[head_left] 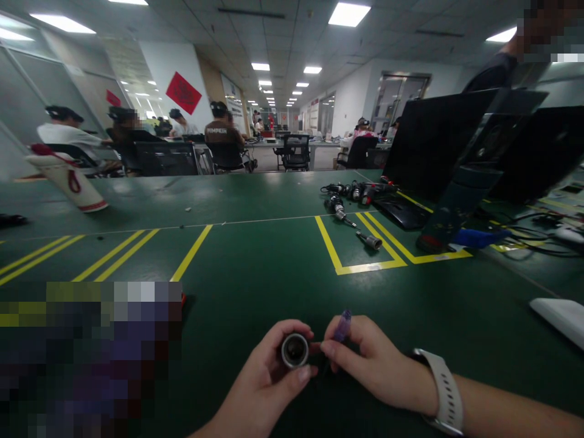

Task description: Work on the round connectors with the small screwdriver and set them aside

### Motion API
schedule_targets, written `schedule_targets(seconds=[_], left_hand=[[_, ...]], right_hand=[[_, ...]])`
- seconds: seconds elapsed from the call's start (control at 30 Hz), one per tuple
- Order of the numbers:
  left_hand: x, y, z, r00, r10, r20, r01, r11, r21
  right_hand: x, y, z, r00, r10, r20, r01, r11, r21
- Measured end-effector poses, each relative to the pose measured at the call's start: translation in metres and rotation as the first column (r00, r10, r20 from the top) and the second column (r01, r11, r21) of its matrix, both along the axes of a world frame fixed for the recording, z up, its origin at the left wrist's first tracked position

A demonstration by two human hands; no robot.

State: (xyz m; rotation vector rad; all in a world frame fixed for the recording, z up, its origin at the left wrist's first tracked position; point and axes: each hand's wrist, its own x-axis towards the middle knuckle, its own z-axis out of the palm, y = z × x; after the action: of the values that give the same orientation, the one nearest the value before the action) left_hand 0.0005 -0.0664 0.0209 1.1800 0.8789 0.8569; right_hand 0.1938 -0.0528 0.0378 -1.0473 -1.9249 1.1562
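Note:
My left hand (269,371) is wrapped around a round metal connector shell (295,351), its open dark end turned towards me. Close by on the right, my right hand (374,362) pinches a small screwdriver (343,325) with a translucent purple handle. The handle's end sticks up above the fingers; the lower part is mostly hidden by the hand and the dark background. My fingertips nearly meet beside the shell, and I cannot tell whether the tool touches it. Farther back, a similar metal connector (370,241) lies inside a yellow-taped rectangle.
Cables with metal connectors (338,208) lie on the green table (255,267). Monitors (433,140) and a dark cylinder (458,207) stand on the right. A white object (559,319) is at the right edge, a pale cup (75,182) far left. People sit beyond.

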Motion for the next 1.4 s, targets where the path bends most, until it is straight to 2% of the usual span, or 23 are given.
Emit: schedule_targets(seconds=[0.13, 0.27, 0.43, 0.53, 0.7, 0.87, 1.07, 1.13, 1.23, 1.33, 1.4], left_hand=[[0.0, -0.003, -0.012, 0.995, -0.079, -0.054, 0.084, 0.992, 0.092], [0.0, -0.005, -0.019, 0.984, -0.155, -0.089, 0.171, 0.96, 0.221], [-0.001, -0.005, -0.017, 0.975, -0.174, -0.134, 0.204, 0.946, 0.253], [-0.001, -0.004, -0.006, 0.983, -0.138, -0.12, 0.157, 0.974, 0.165], [-0.001, -0.001, 0.005, 0.999, -0.038, 0.019, 0.038, 0.999, 0.004], [-0.001, 0.002, 0.007, 0.994, 0.051, 0.094, -0.043, 0.995, -0.085], [0.003, -0.002, 0.024, 0.969, 0.213, 0.128, -0.179, 0.955, -0.237], [0.004, -0.002, 0.029, 0.957, 0.253, 0.142, -0.206, 0.938, -0.28], [0.003, 0.0, 0.032, 0.94, 0.303, 0.156, -0.247, 0.921, -0.302], [0.002, 0.002, 0.031, 0.932, 0.333, 0.142, -0.28, 0.912, -0.3], [0.001, 0.002, 0.029, 0.931, 0.345, 0.12, -0.301, 0.911, -0.283]], right_hand=[[0.001, -0.002, 0.0, 1.0, 0.001, -0.007, -0.001, 1.0, 0.022], [0.003, 0.0, 0.0, 1.0, -0.016, -0.022, 0.017, 0.999, 0.035], [0.007, 0.003, -0.001, 0.987, -0.083, -0.14, 0.079, 0.996, -0.031], [0.009, 0.003, -0.001, 0.986, -0.092, -0.14, 0.091, 0.996, -0.011], [0.007, 0.001, -0.002, 0.992, -0.094, -0.089, 0.098, 0.994, 0.042], [0.004, -0.001, -0.001, 0.995, -0.093, -0.037, 0.096, 0.992, 0.079], [0.002, -0.006, 0.004, 0.992, -0.108, 0.068, 0.094, 0.978, 0.187], [0.0, -0.006, 0.003, 0.993, -0.11, 0.039, 0.104, 0.985, 0.138], [-0.002, -0.001, -0.003, 0.985, -0.113, -0.133, 0.101, 0.99, -0.094], [0.0, 0.003, -0.007, 0.9, -0.191, -0.392, 0.065, 0.948, -0.311], [0.003, 0.002, -0.004, 0.832, -0.229, -0.505, 0.075, 0.949, -0.308]])
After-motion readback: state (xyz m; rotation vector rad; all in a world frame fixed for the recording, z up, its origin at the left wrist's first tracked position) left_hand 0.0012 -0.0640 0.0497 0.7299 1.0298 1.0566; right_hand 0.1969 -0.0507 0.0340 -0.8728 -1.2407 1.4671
